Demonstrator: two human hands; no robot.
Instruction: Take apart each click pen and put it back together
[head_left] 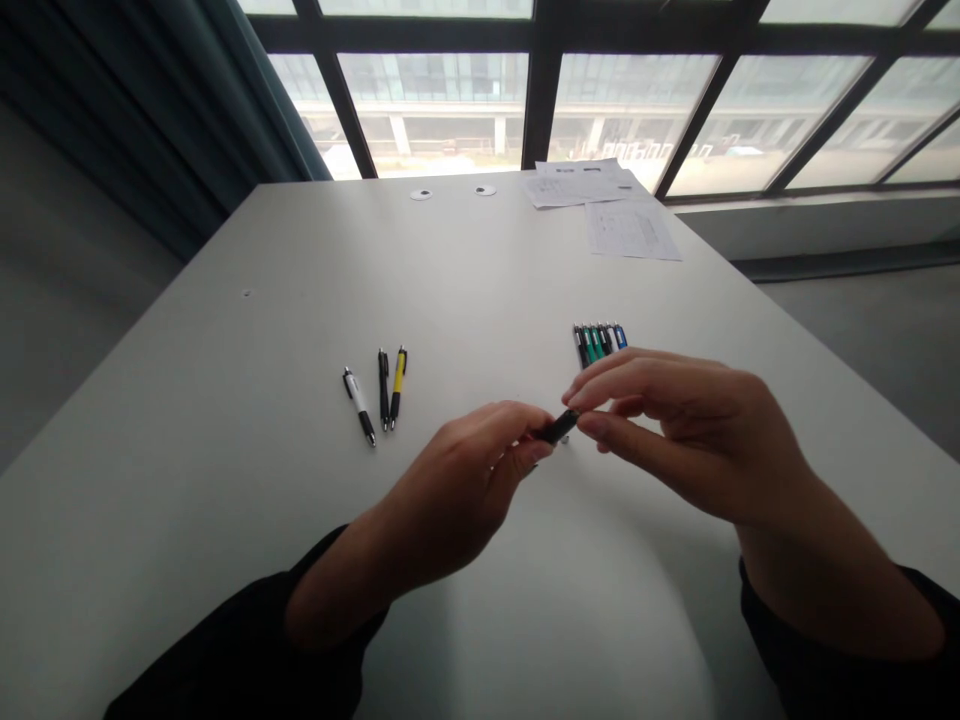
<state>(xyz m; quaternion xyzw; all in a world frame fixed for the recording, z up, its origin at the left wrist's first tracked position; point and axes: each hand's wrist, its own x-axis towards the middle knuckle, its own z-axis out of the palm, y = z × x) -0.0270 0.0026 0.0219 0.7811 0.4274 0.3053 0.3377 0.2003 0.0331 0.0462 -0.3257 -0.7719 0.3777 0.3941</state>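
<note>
Left sleeve [255, 650]: black, behind left fingers [517, 415].
Loose pens [384, 390]: three, beyond and left of left fingers.
Left fingers: pinching pen [559, 428] by its left end; a loosened pinch could drop it.
Pen: dark, between both hands' fingers, above table [450, 290].
Right fingers [630, 440]: closed on its right end; uneven tugging could jerk it loose.
Pen row [597, 343]: just beyond right fingers.

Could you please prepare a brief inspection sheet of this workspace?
Surface: white, smooth-looking table.
Things: slim black cylindrical piece, held; white-and-black pen, all-black pen and yellow-and-black pen at left; row of black, green and blue pens at right, partly hidden.
Clutter: printed white paper sheets, far right.
Grip: left hand and right hand pinch the piece's ends.
Cables: nothing seen.
Surroundings: dark-framed windows, blue-grey curtain.
</note>
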